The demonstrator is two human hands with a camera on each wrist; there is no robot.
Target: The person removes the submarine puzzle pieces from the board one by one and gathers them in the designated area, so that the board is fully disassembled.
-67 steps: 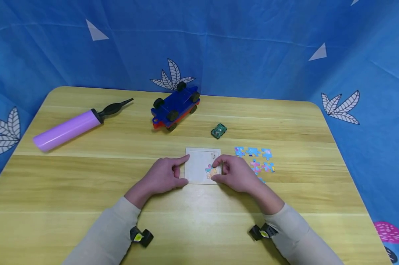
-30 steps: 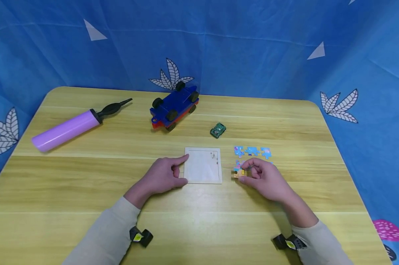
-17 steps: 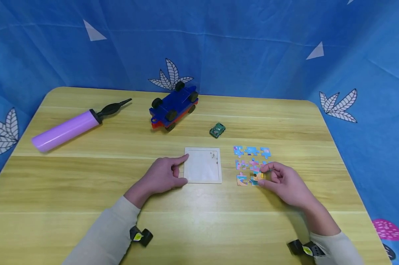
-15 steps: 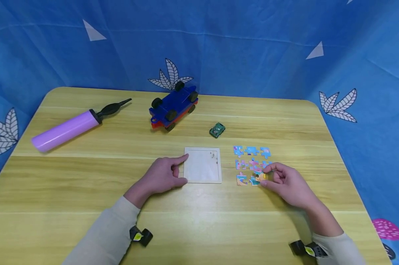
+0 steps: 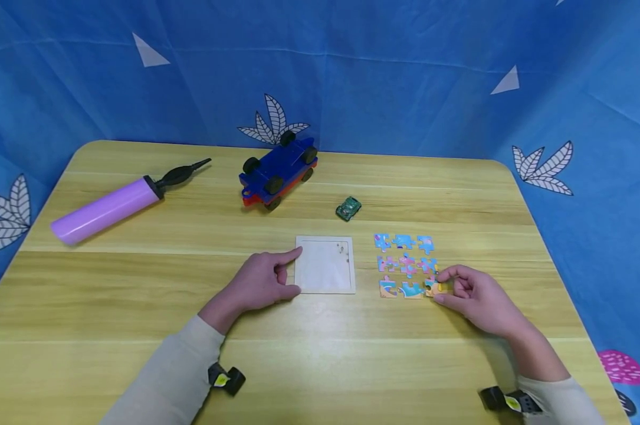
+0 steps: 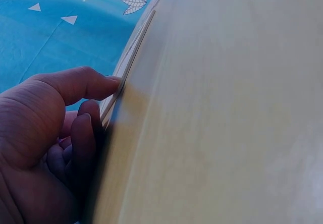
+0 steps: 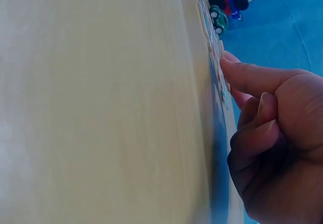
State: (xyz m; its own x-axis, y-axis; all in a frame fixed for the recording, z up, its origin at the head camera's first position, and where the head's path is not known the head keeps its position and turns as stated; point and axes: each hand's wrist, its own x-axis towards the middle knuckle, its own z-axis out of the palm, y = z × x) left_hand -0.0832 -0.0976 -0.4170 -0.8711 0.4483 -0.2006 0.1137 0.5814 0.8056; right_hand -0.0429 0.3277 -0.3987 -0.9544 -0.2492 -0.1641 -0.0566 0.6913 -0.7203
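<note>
In the head view my left hand [image 5: 258,282] touches the left border of a white puzzle board [image 5: 324,265] with its forefinger and thumb spread along it. Its other fingers are bent inward. My right hand [image 5: 481,298] pinches an orange and yellow jigsaw piece [image 5: 432,288] by its right side, at the lower right of the laid-out jigsaw pieces [image 5: 407,265]. These lie spaced in rows, mostly blue and pink. The right wrist view shows the right thumb [image 7: 247,77] at the edge of the pieces; the fingers behind it are partly hidden.
At the back lies a blue and red toy vehicle [image 5: 279,168], wheels upward. A small green toy car [image 5: 348,209] stands behind the board. On the left is a purple hand pump [image 5: 107,211] with a black nozzle. Blue cloth [image 5: 404,77] hangs behind the wooden table [image 5: 320,366].
My right hand has carried the orange jigsaw piece off the board and rightward, past the bottom row to its right end. The left hand and the board have stayed put.
</note>
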